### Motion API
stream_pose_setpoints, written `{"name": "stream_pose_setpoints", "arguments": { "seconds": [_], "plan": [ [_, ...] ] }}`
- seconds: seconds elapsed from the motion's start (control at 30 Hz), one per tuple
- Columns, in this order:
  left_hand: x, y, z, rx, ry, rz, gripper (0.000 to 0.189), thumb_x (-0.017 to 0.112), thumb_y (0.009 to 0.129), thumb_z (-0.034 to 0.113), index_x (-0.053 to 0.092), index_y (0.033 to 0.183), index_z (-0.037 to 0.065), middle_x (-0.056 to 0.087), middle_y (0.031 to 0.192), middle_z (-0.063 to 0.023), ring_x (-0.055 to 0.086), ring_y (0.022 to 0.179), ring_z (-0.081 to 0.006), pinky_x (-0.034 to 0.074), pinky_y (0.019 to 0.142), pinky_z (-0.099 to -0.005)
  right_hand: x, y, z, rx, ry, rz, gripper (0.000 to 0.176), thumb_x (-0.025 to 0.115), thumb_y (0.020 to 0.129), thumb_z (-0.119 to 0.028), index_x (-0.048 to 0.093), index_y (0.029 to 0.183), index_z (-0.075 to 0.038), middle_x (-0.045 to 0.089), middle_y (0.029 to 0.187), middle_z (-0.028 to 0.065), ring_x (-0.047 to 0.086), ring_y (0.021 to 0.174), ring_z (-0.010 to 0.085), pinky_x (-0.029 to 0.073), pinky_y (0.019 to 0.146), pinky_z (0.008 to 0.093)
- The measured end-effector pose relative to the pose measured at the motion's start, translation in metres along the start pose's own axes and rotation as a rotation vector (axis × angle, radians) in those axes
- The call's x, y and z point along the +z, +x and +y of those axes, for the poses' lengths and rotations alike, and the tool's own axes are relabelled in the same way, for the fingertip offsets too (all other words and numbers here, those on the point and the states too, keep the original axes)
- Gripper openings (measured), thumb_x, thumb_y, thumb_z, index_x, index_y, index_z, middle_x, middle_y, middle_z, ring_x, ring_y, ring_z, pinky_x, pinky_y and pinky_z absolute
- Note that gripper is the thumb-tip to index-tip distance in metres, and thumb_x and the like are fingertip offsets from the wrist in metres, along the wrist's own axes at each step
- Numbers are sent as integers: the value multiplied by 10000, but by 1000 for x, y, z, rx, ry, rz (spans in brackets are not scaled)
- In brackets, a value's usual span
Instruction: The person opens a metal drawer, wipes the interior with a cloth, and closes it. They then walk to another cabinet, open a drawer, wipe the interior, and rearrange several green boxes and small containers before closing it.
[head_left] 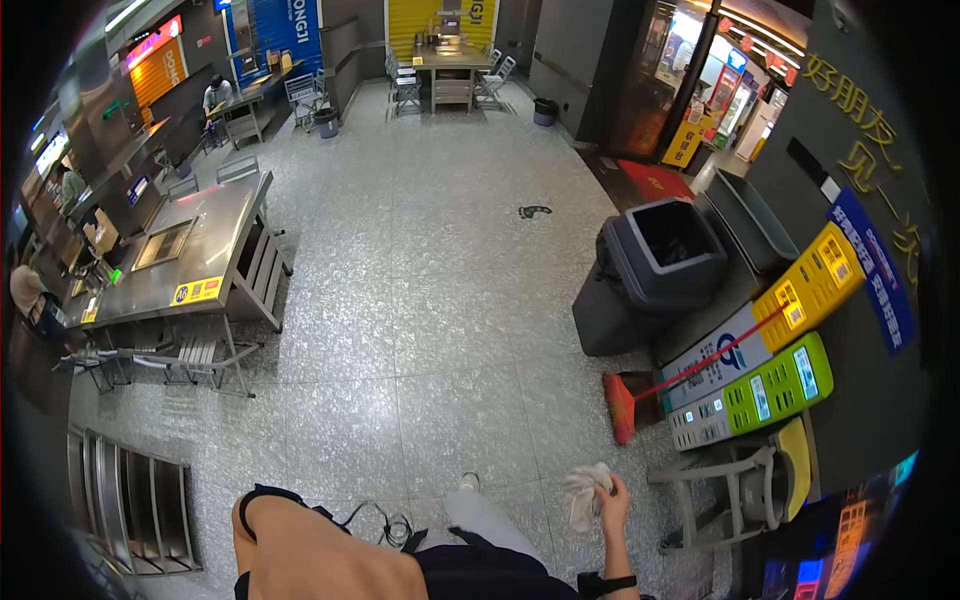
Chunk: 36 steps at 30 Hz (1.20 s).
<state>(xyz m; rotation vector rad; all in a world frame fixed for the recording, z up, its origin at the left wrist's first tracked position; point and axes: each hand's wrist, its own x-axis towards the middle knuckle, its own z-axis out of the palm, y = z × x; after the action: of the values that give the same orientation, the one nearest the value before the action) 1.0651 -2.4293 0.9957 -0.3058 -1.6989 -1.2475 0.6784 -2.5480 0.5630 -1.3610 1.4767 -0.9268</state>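
Observation:
At the lower right, my right hand [616, 498] is closed around a crumpled white cloth [584, 494], which hangs down from the fingers above the floor. A dark band circles that wrist. My left hand is out of view. A large tan shape, too close to make out, fills the bottom left of the view. Beside it a thin dark cord [395, 527] shows in loops. Ahead of my right hand, a broom with a red head [619, 408] and long red handle leans against the signs at the right wall.
A dark bin [620, 300] stands ahead on the right, before a doorway. Yellow-and-green power bank stations [765, 385] and a folding chair [745, 495] line the right side. Metal tables [210, 240] and a slatted rack [135, 500] stand left. Two people are farther back left.

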Motion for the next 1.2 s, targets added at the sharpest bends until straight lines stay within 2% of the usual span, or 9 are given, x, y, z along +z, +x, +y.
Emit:
{"name": "stream_pose_setpoints", "arguments": {
  "seconds": [0.1, 0.2, 0.27, 0.4, 0.5, 0.67, 0.83, 0.93, 1.2],
  "plan": [
    [-82, 6, -3, -19, 51, 20, 65, 600, 802, 70, 641, 850, 55, 466, 648, -37, 449, 509, -115, 307, 388, -213, 55, 101, -60, -101, 4, -54, 338, 656, 704, 7, 576, 1032, 32, 606, 942, 77, 565, 868, 159, 438, 777, 268],
    [-171, -13, -3, -165, 420, -66, 109, 554, 845, 106, 636, 828, 35, 446, 639, -33, 447, 507, -134, 316, 386, -227, 113, 188, -129, -133, -111, -137, 378, 672, 706, -14, 573, 1068, 36, 624, 967, 112, 579, 907, 184, 439, 801, 274],
    [-235, -54, -10, -312, 491, -38, 74, 529, 864, 73, 525, 805, 27, 522, 687, -133, 513, 548, -251, 414, 445, -305, 153, 239, -155, -164, -183, -154, 381, 661, 713, -11, 565, 1078, 38, 622, 983, 115, 576, 907, 184, 437, 805, 277],
    [-366, -127, -3, -607, 638, 370, 157, 513, 885, 183, 574, 872, 39, 501, 730, -47, 510, 606, -162, 394, 503, -283, 254, 351, -183, -191, -46, -242, 390, 645, 715, 3, 556, 1092, 41, 612, 1011, 128, 570, 919, 206, 428, 830, 289],
    [-468, -180, 6, -672, 663, 569, 134, 524, 886, 155, 598, 885, 43, 540, 750, -24, 500, 602, -121, 388, 514, -256, 316, 449, -158, -237, 1, -253, 424, 623, 710, 27, 529, 1123, 49, 580, 1069, 133, 544, 975, 216, 404, 873, 305],
    [-631, -231, 16, -706, 658, 777, 153, 497, 908, 160, 598, 918, 46, 573, 805, -5, 510, 630, -97, 389, 524, -246, 411, 539, -235, -196, -89, -187, 390, 620, 796, -118, 512, 1125, 62, 583, 1066, 139, 547, 901, 207, 455, 778, 311],
    [-779, -249, 16, -787, 552, 888, 163, 482, 915, 168, 589, 933, 47, 592, 848, -17, 550, 687, -96, 419, 560, -245, 497, 628, -309, -165, -33, -222, 362, 557, 815, -39, 513, 1161, 60, 584, 1077, 151, 548, 932, 219, 454, 808, 318],
    [-876, -260, 10, -843, 537, 905, 169, 471, 919, 170, 585, 941, 48, 594, 859, -25, 556, 700, -102, 432, 573, -245, 538, 717, -282, -58, -23, -216, 378, 573, 812, -50, 512, 1170, 52, 581, 1094, 139, 553, 926, 228, 454, 805, 323],
    [-1142, -290, -1, -1004, 636, 1088, 168, 472, 919, 177, 579, 952, 52, 590, 880, -21, 555, 742, -105, 450, 607, -244, 675, 959, -326, -142, -237, -219, 425, 678, 777, -198, 563, 1095, 59, 602, 1043, 202, 561, 912, 263, 444, 824, 351]
  ]
}}
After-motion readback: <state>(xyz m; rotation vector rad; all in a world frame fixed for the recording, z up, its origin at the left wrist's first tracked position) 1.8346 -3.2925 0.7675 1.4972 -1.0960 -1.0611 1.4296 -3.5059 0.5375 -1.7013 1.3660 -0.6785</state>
